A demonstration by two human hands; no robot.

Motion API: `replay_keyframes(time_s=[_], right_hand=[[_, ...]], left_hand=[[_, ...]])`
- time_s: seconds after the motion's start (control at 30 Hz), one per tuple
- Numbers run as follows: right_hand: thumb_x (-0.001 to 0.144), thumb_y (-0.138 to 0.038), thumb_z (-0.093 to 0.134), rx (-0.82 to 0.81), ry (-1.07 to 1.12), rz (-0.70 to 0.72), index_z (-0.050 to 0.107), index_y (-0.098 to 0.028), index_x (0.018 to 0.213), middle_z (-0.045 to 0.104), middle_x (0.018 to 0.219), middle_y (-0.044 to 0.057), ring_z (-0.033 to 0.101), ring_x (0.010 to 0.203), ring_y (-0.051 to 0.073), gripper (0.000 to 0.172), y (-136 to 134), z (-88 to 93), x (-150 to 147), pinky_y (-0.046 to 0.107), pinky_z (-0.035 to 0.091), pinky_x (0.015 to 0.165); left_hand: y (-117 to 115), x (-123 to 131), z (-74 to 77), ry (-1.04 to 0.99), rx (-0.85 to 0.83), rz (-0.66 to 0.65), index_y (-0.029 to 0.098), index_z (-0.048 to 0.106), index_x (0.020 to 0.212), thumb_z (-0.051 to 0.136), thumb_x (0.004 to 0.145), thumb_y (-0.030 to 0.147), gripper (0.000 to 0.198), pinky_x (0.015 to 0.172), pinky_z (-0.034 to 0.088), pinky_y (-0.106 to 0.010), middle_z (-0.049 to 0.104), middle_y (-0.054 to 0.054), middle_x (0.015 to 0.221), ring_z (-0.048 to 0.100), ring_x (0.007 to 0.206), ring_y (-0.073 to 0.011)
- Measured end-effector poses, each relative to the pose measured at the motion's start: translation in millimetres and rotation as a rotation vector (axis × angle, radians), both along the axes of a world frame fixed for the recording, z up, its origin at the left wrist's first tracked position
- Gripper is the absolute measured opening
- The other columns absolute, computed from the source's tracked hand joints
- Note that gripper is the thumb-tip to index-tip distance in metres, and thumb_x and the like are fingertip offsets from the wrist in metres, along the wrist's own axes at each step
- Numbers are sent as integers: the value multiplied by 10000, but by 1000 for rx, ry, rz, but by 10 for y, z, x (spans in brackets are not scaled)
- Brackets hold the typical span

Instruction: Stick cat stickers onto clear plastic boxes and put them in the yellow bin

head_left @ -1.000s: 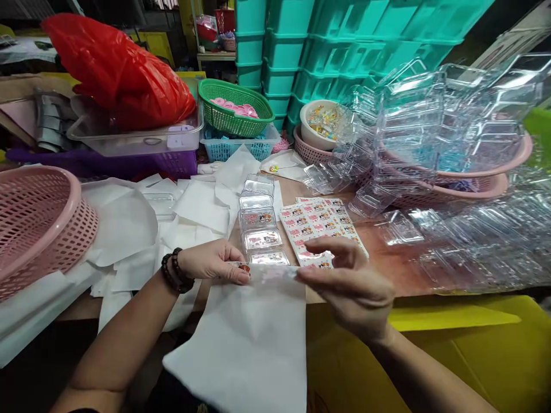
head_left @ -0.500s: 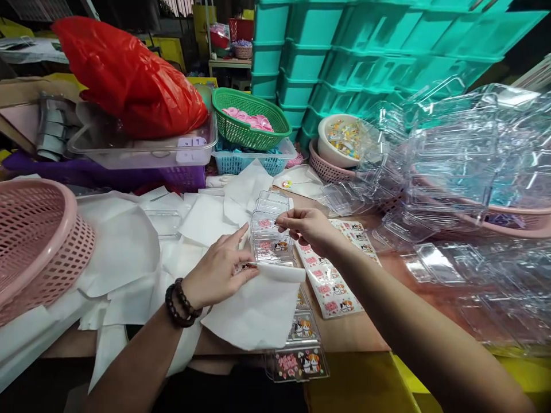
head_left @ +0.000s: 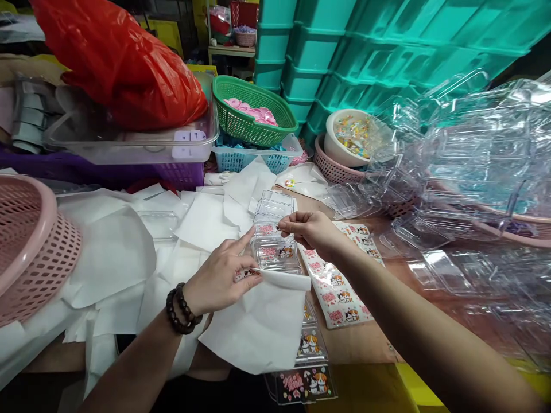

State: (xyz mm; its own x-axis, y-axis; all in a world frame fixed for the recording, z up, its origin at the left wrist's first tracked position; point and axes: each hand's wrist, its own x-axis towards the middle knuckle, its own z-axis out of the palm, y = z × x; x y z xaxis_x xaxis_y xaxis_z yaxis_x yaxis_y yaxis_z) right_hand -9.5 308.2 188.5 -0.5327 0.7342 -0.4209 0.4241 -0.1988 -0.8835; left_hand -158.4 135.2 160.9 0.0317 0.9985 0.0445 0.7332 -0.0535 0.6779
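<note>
My left hand [head_left: 221,272], with dark bead bracelets at the wrist, pinches a sticker sheet [head_left: 258,327] between thumb and fingers. The sheet's white backing faces up, with its top edge curled. That hand's index finger stretches to the left end of a clear sticker [head_left: 267,229] printed with pink lettering. My right hand [head_left: 307,229] pinches the sticker's right end over a row of clear plastic cases [head_left: 275,206]. Whether the sticker touches the case beneath, I cannot tell. Below, a case [head_left: 305,384] bears a cat-and-dog sticker; the sheet covers part of the row.
Another sticker sheet [head_left: 336,287] lies under my right forearm. Loose white papers [head_left: 116,252] and a pink basket [head_left: 47,246] are at left. Clear cases [head_left: 473,155] pile up at right. Behind stand a green basket [head_left: 258,135], a red bag [head_left: 129,69] and teal crates [head_left: 318,69].
The view has shifted slightly. My right hand has lowered a little towards the case, and the sticker's lettering still shows between my hands. Both hands keep their grips.
</note>
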Motion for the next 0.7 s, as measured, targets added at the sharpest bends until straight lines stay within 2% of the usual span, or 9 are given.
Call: replay_keyframes(time_s=[0.17, 0.23, 0.33, 0.4, 0.5, 0.53, 0.6, 0.63, 0.7], right_hand=[[722, -248, 722, 101, -61, 16, 630, -153, 656, 637, 580, 5, 301, 401, 43, 148, -23, -9, -13, 230, 180, 400], [751, -243, 703, 219, -114, 46, 625, -158, 660, 649, 605, 12, 366, 434, 60, 147, -37, -22, -26, 231, 256, 438], [798, -265, 686, 484, -280, 131, 638, -165, 710, 664, 662, 28, 513, 548, 116, 142, -64, -22, -50, 252, 364, 538], [828, -311, 680, 668, -445, 196, 677, -164, 833, 678, 714, 52, 589, 644, 172, 147, -91, 8, -46, 279, 403, 596], [858, -354, 664, 924, -639, 194, 626, -149, 1206, 707, 817, 109, 650, 767, 265, 406, -184, 108, 42, 333, 446, 650], [870, -358, 651, 1000, -635, 162, 569, -149, 1298, 711, 843, 118, 658, 781, 277, 483, -244, 153, 95, 347, 459, 661], [889, -379, 632, 1096, -487, 142, 510, -165, 1361, 712, 898, 117, 663, 785, 264, 532, -423, 253, 222, 356, 486, 681], [882, -394, 643, 1099, -369, 196, 521, -178, 1345, 712, 947, 117, 666, 807, 250, 525, -536, 302, 288, 351, 500, 701], [831, -389, 710, 1015, -191, 401, 598, -203, 1236, 712, 1009, 103, 671, 861, 229, 460, -777, 383, 410, 327, 513, 734]], left_hand=[[47, 10, 9, 11, -23, -33, 210, 738, 862, 652, 865, 251, 95, 1029, 457, -499, 304, -22, 1625, 531, 1175, -296], [65, 5, 16, 27, -33, -39, 208, 729, 838, 652, 856, 245, 87, 1009, 463, -493, 336, -7, 1611, 544, 1122, -282], [84, -9, 27, 63, -42, -34, 208, 718, 799, 654, 837, 234, 79, 966, 476, -494, 362, 20, 1598, 542, 1056, -273], [94, -20, 29, 76, -43, -36, 206, 715, 786, 657, 826, 225, 73, 946, 482, -491, 357, 26, 1600, 537, 1031, -268], [97, -26, 34, 80, -50, -39, 205, 716, 772, 665, 816, 220, 69, 941, 487, -497, 356, 22, 1600, 539, 1029, -268], [87, -23, 47, 77, -48, -39, 203, 719, 772, 671, 814, 219, 65, 955, 484, -503, 358, 12, 1600, 538, 1057, -277], [39, -3, 102, 68, -24, -41, 196, 730, 782, 686, 812, 218, 57, 1006, 460, -525, 356, -20, 1603, 520, 1152, -306], [-1, 13, 146, 60, 2, -42, 193, 737, 786, 692, 814, 219, 59, 1034, 441, -537, 361, -37, 1601, 504, 1201, -320], [-109, 50, 255, 24, 63, -32, 197, 751, 788, 688, 829, 230, 82, 1062, 424, -547, 444, -67, 1548, 498, 1241, -326]])
